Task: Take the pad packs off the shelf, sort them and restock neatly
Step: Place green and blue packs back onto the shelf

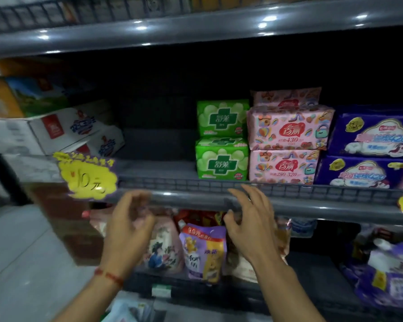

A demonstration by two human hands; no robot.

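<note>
Blurred by motion: left hand [128, 219], fingers loosely curled and holding nothing, raised just in front of the shelf [312, 206] rail. Sharper: right hand [250, 219], fingers spread wide and slightly bent, empty too, fingertips level with the rail (touching it or not: cannot tell).

On the shelf, right of centre: two green packs [222, 139] stacked, white characters on a dark green cross, small print unreadable. Just right, touching them: pink packs [289, 140] in a stack of three, the top one at the far back and half hidden; red heart-shaped logo, "430" readable on the middle pack, "280 320" on the bottom one. Further right: two purple packs [368, 149] stacked, "420" readable, right ends cut off by the frame edge. Left half of the shelf bare and dark, far wall lost in shadow.

Clipped to the rail at left: yellow price tag [87, 177], handwritten "10元", top line smeared. Far left: tilted white cartons [63, 131], logo too blurred to read. Below the rail, partly hidden behind both hands: refill pouches [203, 249], the lilac one marked "9.9" and part of "Comfort".
</note>
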